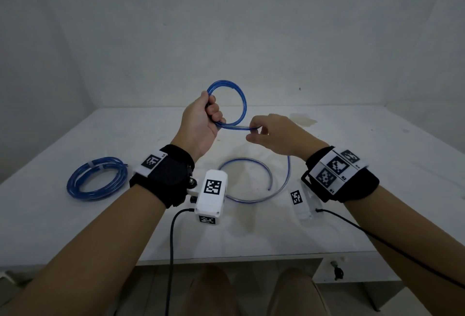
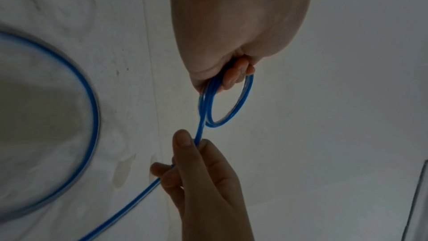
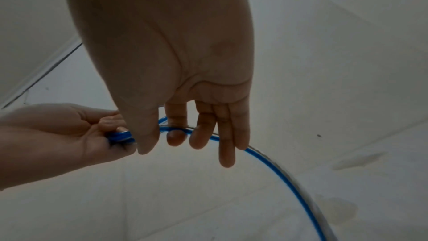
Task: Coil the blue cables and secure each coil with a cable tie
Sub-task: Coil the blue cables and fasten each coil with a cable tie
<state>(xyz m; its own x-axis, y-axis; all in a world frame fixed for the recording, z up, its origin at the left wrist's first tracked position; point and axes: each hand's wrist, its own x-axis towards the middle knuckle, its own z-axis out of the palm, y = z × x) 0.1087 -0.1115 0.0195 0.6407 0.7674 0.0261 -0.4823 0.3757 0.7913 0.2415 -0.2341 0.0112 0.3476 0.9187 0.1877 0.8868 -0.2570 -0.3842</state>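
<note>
My left hand [image 1: 205,117] is raised above the white table [image 1: 377,190] and grips a small coil of blue cable [image 1: 242,99], its loops standing upright. The same coil [image 2: 231,109] hangs from my curled left fingers in the left wrist view. My right hand [image 1: 261,131] pinches the cable just right of the coil between thumb and forefinger [image 2: 183,140]. From there the loose cable [image 1: 251,198] drops behind my right wrist and curls on the table. In the right wrist view the cable [image 3: 277,171] runs under my fingers and away to the lower right.
A finished blue coil [image 1: 97,177] bound with a white tie lies on the table at the left. Black camera leads [image 1: 172,253] hang from both wrists past the table's front edge. A brownish stain [image 1: 303,120] marks the table behind my right hand.
</note>
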